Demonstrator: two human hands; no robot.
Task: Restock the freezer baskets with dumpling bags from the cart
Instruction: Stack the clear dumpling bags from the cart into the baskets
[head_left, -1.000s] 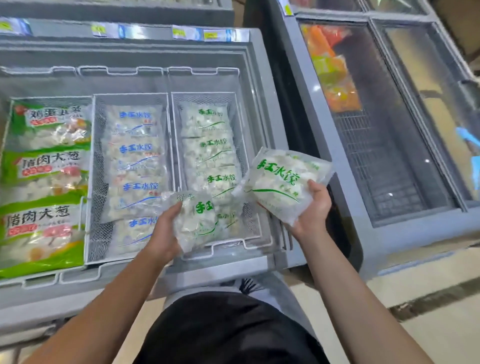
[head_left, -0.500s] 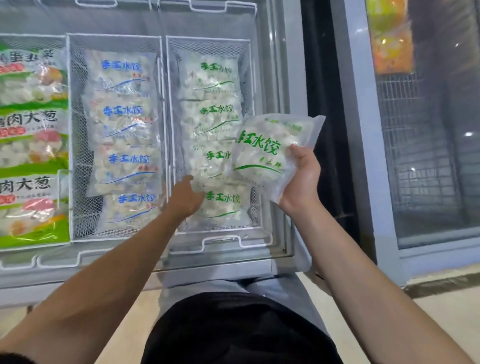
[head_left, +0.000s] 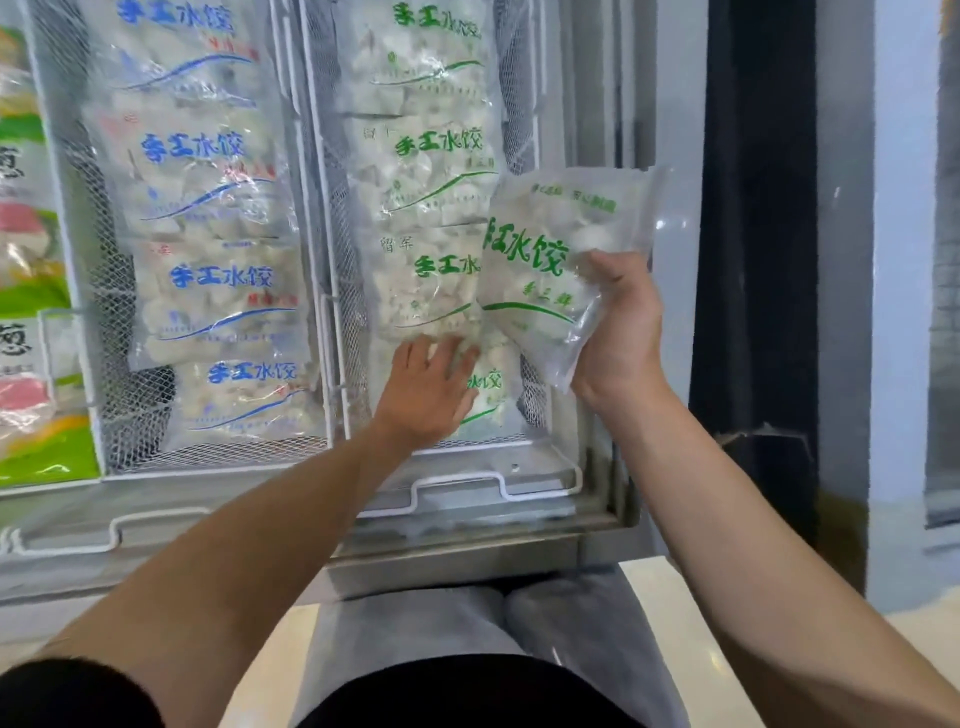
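My right hand grips a clear dumpling bag with green print, held tilted above the right edge of the right-hand wire basket. That basket holds a row of green-print dumpling bags. My left hand lies flat, fingers spread, on the nearest green-print bag at the front of the basket. The middle wire basket is filled with blue-print dumpling bags.
Green and white packaged bags fill the left section. The freezer's grey front rim and white basket handles run below the baskets. A dark gap separates this freezer from another to the right. The cart is out of view.
My left hand has set its green-print bag down at the front of the right basket and now presses on it. The camera has moved in closer. My right hand still holds its bag.
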